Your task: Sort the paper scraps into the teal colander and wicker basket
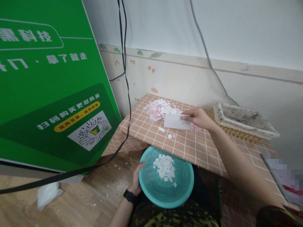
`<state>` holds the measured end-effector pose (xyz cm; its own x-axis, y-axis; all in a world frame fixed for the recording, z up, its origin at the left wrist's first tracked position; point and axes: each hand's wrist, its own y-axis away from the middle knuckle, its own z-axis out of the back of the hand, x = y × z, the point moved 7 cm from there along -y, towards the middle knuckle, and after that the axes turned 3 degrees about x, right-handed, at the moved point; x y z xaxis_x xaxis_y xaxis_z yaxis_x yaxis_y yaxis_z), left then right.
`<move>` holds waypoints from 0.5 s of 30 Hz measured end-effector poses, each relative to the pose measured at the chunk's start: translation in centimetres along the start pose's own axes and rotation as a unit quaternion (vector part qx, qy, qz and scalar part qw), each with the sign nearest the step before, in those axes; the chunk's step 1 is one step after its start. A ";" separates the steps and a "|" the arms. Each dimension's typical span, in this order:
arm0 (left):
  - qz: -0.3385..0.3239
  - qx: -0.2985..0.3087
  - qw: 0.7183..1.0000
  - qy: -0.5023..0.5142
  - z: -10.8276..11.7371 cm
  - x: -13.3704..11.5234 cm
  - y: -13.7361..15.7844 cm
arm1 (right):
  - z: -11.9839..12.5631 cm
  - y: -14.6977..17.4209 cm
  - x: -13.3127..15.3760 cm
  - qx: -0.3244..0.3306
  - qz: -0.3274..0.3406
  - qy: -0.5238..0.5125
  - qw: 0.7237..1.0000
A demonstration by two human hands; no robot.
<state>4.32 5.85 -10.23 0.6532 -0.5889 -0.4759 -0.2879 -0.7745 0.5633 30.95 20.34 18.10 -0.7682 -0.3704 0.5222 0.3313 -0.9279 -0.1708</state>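
Note:
My left hand [136,180] is closed on the rim of a teal plastic colander [149,192], held below the table's front edge. Small white paper scraps [165,167] lie in the middle of the colander. Over the table, my right hand [194,117] pinches a white rectangular card [176,121] between thumb and fingers. Just behind the card is a heap of white and pink paper scraps [157,108], partly hidden by it. A few loose scraps [169,136] lie in front of the card.
A brown checked cloth covers the table [151,138]. At the right stands a lined wicker basket [246,121]. A large green panel [47,78] fills the left, with a black cable [128,94] hanging before it. A white plastic bag [48,194] lies on the floor.

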 end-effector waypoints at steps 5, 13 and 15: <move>-0.005 -0.011 1.000 -0.005 0.2 0.0 0.0 | -0.5 -0.1 0.3 -0.016 0.004 -0.013 1.000; -0.014 -0.015 1.000 -0.004 0.2 -0.1 0.0 | -3.5 1.0 0.1 0.001 0.033 -0.083 0.996; -0.015 -0.017 1.000 -0.007 0.1 -0.2 0.1 | -3.6 2.0 -0.2 0.001 0.024 -0.087 0.996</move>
<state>4.11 5.85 -10.14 0.6508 -0.5688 -0.5029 -0.2434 -0.7837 0.5714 29.83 18.41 14.68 -0.6459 -0.4005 0.6499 0.3663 -0.9095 -0.1964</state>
